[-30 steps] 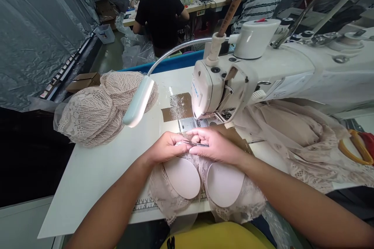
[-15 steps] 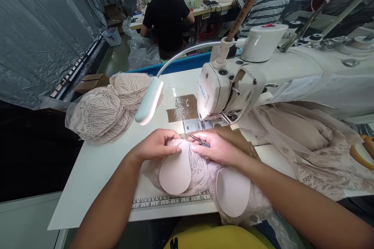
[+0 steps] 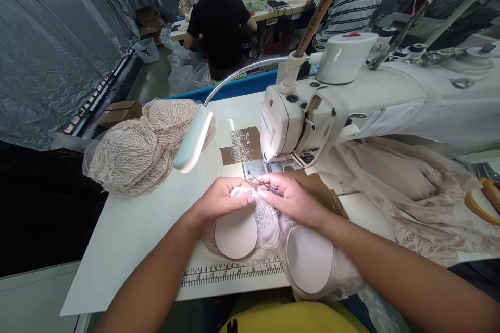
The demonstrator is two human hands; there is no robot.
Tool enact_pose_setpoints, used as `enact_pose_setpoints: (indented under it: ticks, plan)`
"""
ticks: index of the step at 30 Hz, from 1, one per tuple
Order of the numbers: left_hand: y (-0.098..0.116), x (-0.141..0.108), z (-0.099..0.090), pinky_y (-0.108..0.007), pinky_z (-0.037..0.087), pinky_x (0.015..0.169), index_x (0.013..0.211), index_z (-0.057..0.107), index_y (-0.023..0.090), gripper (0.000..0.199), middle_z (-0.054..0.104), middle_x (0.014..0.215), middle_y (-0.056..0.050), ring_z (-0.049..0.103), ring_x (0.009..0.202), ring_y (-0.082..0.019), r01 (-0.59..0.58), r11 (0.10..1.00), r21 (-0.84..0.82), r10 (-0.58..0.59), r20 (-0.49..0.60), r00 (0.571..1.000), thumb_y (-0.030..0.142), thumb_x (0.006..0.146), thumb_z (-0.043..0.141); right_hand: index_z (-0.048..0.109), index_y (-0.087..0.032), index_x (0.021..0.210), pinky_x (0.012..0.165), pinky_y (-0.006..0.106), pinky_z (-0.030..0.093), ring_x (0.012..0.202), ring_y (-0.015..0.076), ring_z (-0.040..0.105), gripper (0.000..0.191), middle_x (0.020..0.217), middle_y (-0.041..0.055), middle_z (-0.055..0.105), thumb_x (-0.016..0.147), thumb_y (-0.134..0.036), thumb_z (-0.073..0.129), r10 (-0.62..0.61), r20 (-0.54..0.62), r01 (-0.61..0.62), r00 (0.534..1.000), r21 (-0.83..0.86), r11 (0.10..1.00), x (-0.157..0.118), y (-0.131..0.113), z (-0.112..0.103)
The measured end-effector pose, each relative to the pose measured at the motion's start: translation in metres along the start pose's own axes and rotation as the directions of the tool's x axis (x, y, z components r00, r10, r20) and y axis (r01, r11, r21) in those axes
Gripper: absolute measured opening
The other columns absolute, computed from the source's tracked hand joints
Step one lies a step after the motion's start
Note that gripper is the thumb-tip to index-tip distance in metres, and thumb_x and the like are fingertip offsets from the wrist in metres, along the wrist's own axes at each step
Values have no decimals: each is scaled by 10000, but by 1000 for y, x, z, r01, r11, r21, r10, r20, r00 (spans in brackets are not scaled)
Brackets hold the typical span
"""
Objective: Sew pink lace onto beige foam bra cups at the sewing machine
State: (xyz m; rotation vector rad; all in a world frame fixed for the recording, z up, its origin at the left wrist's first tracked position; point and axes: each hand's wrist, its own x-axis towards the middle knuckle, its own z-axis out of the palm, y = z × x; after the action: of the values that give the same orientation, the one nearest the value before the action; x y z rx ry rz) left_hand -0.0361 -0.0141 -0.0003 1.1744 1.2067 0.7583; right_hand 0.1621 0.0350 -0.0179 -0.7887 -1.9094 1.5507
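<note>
Pale pink lace fabric with two smooth cups [image 3: 236, 234] lies at the table's front edge, before the sewing machine [image 3: 285, 119]. My left hand [image 3: 224, 199] pinches the lace at the top of the left cup, thumb on top. Close beside it, my right hand [image 3: 291, 199] is closed on small dark metal snips [image 3: 271, 188], its fingertips also at the lace edge. The second cup [image 3: 310, 260] rests lower right, partly over the table edge.
Stacked lace cups [image 3: 128, 153] sit at the left of the white table [image 3: 140, 244]. A lamp [image 3: 194, 138] hangs over it. More fabric [image 3: 398, 177] and orange-handled scissors [image 3: 482, 203] lie right. A person in black [image 3: 219, 26] sits beyond.
My left hand has moved slightly right, nearer my right hand, and the lace at the top of the left cup is now bunched between them. The view has shifted a little.
</note>
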Motion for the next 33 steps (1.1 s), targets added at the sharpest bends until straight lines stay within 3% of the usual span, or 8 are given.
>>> enact_pose_setpoints:
  ticks: [5,9,12,17,22,26,29,33]
  plan:
    - [-1,1,0,-249,414,691,769,695,126,218,641,754,-31,549,710,-133,13,999,-43,-15,-62,998,338,725,725,588,-172,1155,520,241,429,574,103,508,367,711,-1,567,904,-417,481,55,62,-60,997,76,995,-2,6,-9]
    - [-5,3,2,-266,427,708,750,710,126,216,672,758,-46,576,728,-153,-12,998,-66,6,-84,996,337,713,736,629,-171,1099,598,250,445,638,108,520,303,736,1,577,868,-350,551,17,82,-16,996,-8,1000,-1,2,-11]
    - [-7,4,3,-281,430,726,772,727,116,222,692,791,-69,592,762,-175,-15,995,-102,10,-54,998,324,698,748,628,-175,1030,654,268,462,701,125,549,246,785,8,603,841,-327,584,57,104,-54,993,-32,998,-1,-3,-8]
    - [-9,6,4,-258,400,640,734,732,101,256,661,696,-48,555,675,-152,-14,995,-102,14,2,1000,346,670,767,624,-169,926,720,293,477,794,157,592,185,853,30,635,817,-317,610,59,72,-58,996,-15,998,-1,-8,0]
    - [-6,5,5,-258,386,622,762,738,104,288,645,681,-45,532,655,-144,-2,998,-56,2,1,1000,378,678,760,635,-157,840,677,289,466,741,150,579,153,784,28,614,813,-302,596,42,25,-41,999,-31,999,1,-6,-2]
    - [-6,5,5,-257,375,621,745,724,102,275,617,676,-41,523,671,-146,3,999,-51,-3,3,1000,369,687,752,621,-163,910,650,290,470,727,152,581,193,794,24,616,795,-318,614,107,97,-106,990,-14,994,1,-2,-10]
    - [-8,5,6,-248,348,602,730,698,100,264,561,652,-18,480,648,-128,5,999,-39,-3,26,1000,357,688,746,609,-173,943,695,304,478,785,164,593,215,861,33,630,787,-319,627,110,135,-108,985,-22,994,1,-2,-10]
    - [-11,6,8,-230,217,516,558,553,114,326,354,547,43,307,553,-74,-2,1000,11,2,43,999,350,705,723,611,-171,850,689,291,464,762,152,582,133,811,19,620,796,-292,615,77,109,-71,991,-54,996,3,-6,-2]
